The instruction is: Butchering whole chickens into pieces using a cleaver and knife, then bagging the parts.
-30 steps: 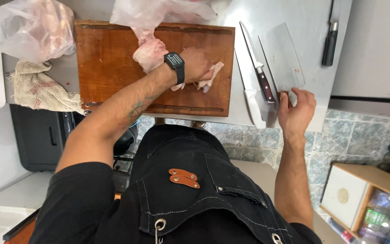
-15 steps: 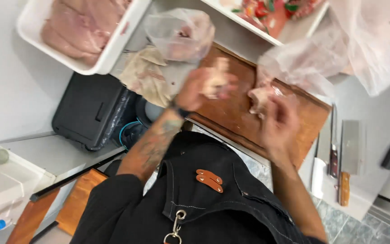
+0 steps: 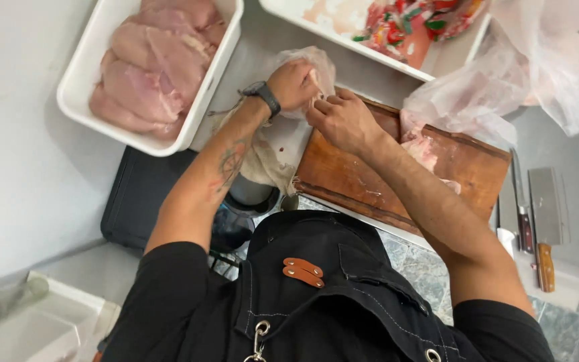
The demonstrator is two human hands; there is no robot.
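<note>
My left hand, with a dark watch on its wrist, grips a small clear plastic bag at the left end of a wooden cutting board. My right hand is right beside it, fingers curled and pinched at the bag's mouth. Whatever lies between the fingertips is hidden. A piece of raw pale meat lies on the board to the right of my right hand.
A white tray of raw chicken pieces stands at the upper left. A second white tray with red packaging stands at the top. Crumpled plastic bags, a knife and a cleaver lie right of the board. A cloth lies left of it.
The view swung left from the knives. Both hands lifted meat pieces off the board and came together at the small bag.
</note>
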